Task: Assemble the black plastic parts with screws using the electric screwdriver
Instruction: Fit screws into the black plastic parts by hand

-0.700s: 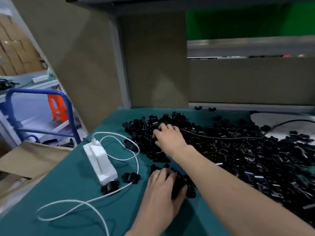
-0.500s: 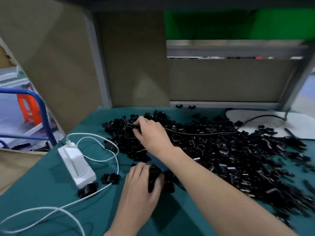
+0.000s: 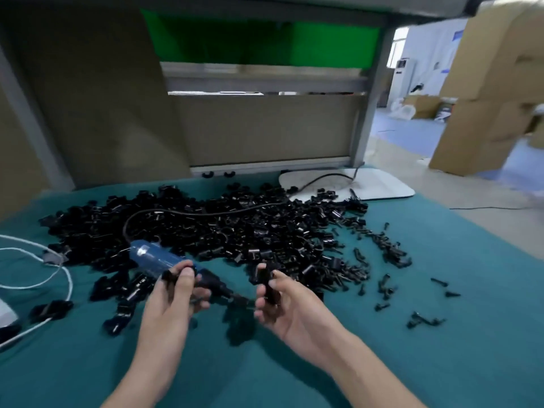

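Electric screwdriver point(image 3: 160, 260): blue translucent body, held above the teal table cover point(image 3: 441, 334), lying slanted with its rear end up and to the left and its dark nose pointing down and to the right. The left hand point(image 3: 173, 301) grips it round the front of the body, fingers curled over the top. A black cord point(image 3: 206, 214) runs from its rear end across the pile toward the back of the bench.

Black plastic part point(image 3: 266, 279): pinched upright between thumb and fingers of the right hand point(image 3: 282, 309), palm turned inward. The screwdriver's tip sits just beside this part; motion blur prevents confirming contact.

Pile of black parts point(image 3: 241, 231): spread over the middle of the cover, behind both hands, with loose pieces trailing forward on the left.

Black screws point(image 3: 388, 253): scattered right of the pile, a few lying well apart further right.

Surroundings: white cable point(image 3: 66, 278) looped at the left edge; white flat base point(image 3: 382, 188) at the rear right, the black cord crossing it; brown partition board point(image 3: 265, 134) behind the bench; cardboard boxes point(image 3: 488, 98) stacked on the floor to the right
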A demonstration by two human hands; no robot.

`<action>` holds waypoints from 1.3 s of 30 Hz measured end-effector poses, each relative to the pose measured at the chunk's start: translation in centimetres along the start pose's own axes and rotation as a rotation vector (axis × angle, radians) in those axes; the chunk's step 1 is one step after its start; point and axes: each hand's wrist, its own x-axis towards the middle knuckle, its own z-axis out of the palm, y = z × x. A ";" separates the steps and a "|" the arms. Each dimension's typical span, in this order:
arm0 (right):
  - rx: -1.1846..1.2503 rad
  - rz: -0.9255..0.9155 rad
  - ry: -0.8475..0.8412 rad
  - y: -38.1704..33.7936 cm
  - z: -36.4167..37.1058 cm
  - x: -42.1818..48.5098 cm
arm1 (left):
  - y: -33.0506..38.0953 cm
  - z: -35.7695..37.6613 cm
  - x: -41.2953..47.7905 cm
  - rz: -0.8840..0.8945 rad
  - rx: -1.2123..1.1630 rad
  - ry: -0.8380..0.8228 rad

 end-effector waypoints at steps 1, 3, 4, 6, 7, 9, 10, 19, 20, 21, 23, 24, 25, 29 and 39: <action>0.010 -0.026 0.017 -0.1 -0.5 -0.1 | -0.2 0.9 -0.2 0.010 0.008 -0.018; -0.026 -0.104 0.022 -0.2 -1.1 0.0 | -0.4 2.5 -0.5 0.058 0.069 -0.072; -0.068 -0.134 0.020 -0.2 -1.2 0.2 | -0.4 3.1 -0.6 0.079 0.094 -0.097; -0.191 -0.161 0.020 0.0 -1.3 0.6 | -0.5 3.7 -0.8 0.091 0.141 -0.133; -0.259 -0.167 0.024 0.1 -1.2 0.8 | -0.6 3.7 -0.9 0.091 0.170 -0.142; -0.375 -0.184 0.026 0.4 -1.3 1.2 | -0.8 3.4 -1.2 0.085 0.218 -0.136; -0.408 -0.197 0.015 0.6 -1.4 1.4 | -0.9 3.2 -1.3 0.080 0.247 -0.132; -0.428 -0.210 -0.011 0.9 -1.7 2.4 | -0.8 3.6 -1.6 0.061 0.361 -0.367; -0.415 -0.210 -0.005 0.9 -1.8 2.5 | -0.7 3.7 -1.7 0.066 0.375 -0.380; -0.401 -0.216 -0.005 0.9 -1.8 2.5 | -0.6 3.7 -1.7 0.069 0.377 -0.381; -0.396 -0.236 -0.006 0.7 -1.7 2.4 | -0.6 3.6 -1.7 0.071 0.359 -0.363; -0.403 -0.241 -0.007 0.6 -1.7 2.4 | -0.6 3.6 -1.7 0.072 0.355 -0.355; -0.409 -0.240 -0.012 0.5 -1.7 2.3 | -0.6 3.6 -1.7 0.074 0.353 -0.354; -0.327 -0.208 -0.047 0.4 -1.7 2.2 | -0.6 3.6 -1.5 0.060 0.338 -0.360; -0.512 -0.286 -0.020 0.1 -2.1 1.9 | 0.1 3.6 -1.7 0.037 0.280 -0.427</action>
